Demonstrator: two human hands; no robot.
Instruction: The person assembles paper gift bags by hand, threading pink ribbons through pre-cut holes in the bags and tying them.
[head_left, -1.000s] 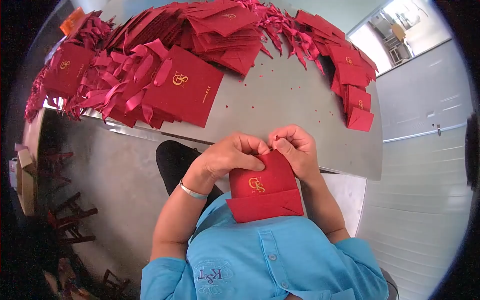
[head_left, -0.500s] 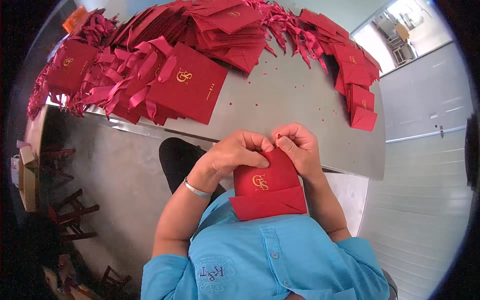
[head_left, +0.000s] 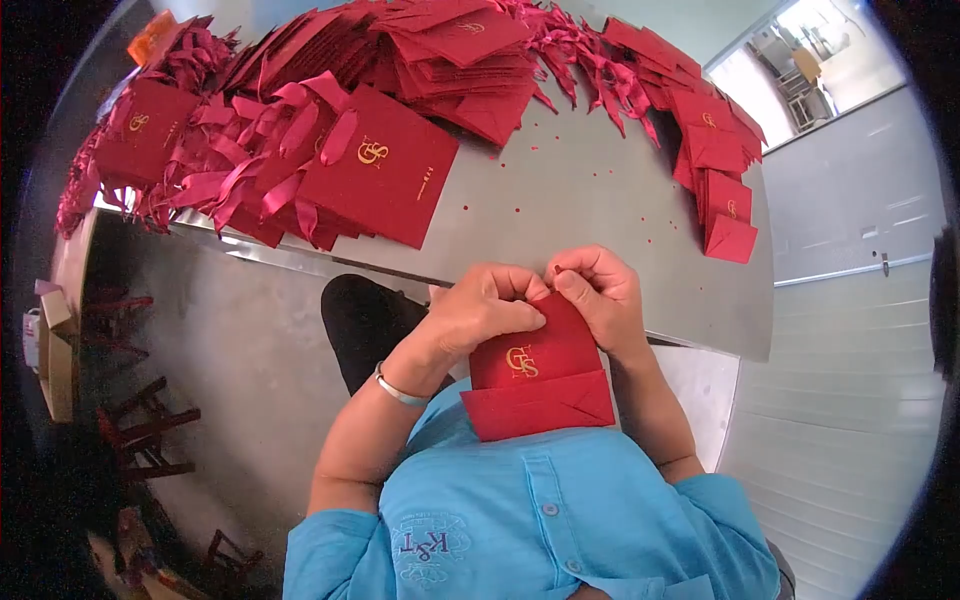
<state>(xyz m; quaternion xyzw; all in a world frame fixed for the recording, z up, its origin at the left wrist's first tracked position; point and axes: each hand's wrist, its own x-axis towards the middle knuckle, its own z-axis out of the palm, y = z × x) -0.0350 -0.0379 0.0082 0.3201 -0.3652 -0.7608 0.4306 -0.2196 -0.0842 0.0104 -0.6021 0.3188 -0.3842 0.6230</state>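
A small red paper gift bag (head_left: 533, 345), folded flat with a gold monogram on its front, rests against my blue shirt. Its base flap is turned up toward me. My left hand (head_left: 494, 309) grips the bag's top edge, thumb on the printed side and fingers curled behind. At the top right corner, my right hand (head_left: 602, 297) is closed in a pinch. A small red tip (head_left: 558, 269) shows between its thumb and forefinger; too little is visible to tell what kind of thing it is. The bag's top edge is partly covered by my fingers.
Red bags with pink ribbon handles (head_left: 375, 165) are heaped at the table's left. Flat bags are stacked (head_left: 470, 70) at the back beside loose ribbons (head_left: 600, 85). More folded bags (head_left: 725, 215) line the right edge. Small red scraps dot the grey table (head_left: 560, 220). Wooden stools (head_left: 148, 425) stand lower left.
Both hands keep almost the same hold on the bag. My left hand and wrist have shifted slightly to the right; the whole view has drifted a little.
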